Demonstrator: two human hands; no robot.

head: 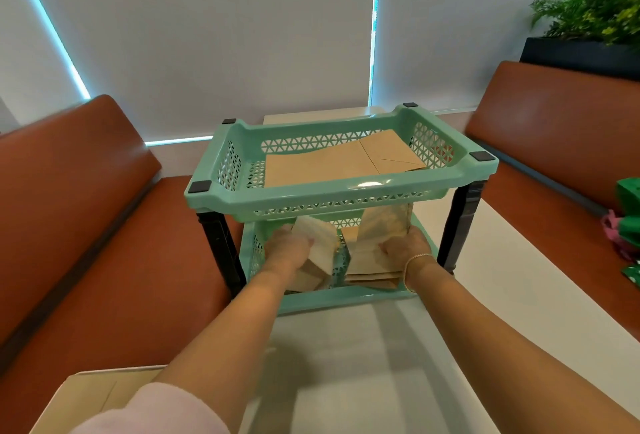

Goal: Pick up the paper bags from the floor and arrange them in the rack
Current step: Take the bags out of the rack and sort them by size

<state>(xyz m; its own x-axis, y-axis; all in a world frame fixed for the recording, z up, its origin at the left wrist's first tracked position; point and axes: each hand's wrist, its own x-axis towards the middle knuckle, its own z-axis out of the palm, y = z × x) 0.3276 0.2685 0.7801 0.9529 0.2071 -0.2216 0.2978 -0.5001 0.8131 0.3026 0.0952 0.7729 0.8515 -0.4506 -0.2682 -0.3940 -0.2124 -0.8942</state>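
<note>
1. Closest of all, behind the left arm, there is a pink sleeve (152, 409), and a flat brown paper bag (100, 392) lies on the white table (346, 364) just left of that arm.
2. Both arms reach forward into the bottom shelf of the green rack (346, 191).
3. The left hand (287, 246) has its fingers curled around a whitish paper bag (320, 243).
4. The right hand (405, 248) holds a stack of brown bags (374, 260), with a thin bracelet (415, 258) on its wrist.
5. The two hands are close together, with a small gap between their bags.
6. Above the hands, one more brown bag (332, 161) lies flat in the top shelf.
7. Brown seats (86, 208) stand far out to both sides of the hands.
8. Far past the right hand is a green plant (588, 11).
</note>
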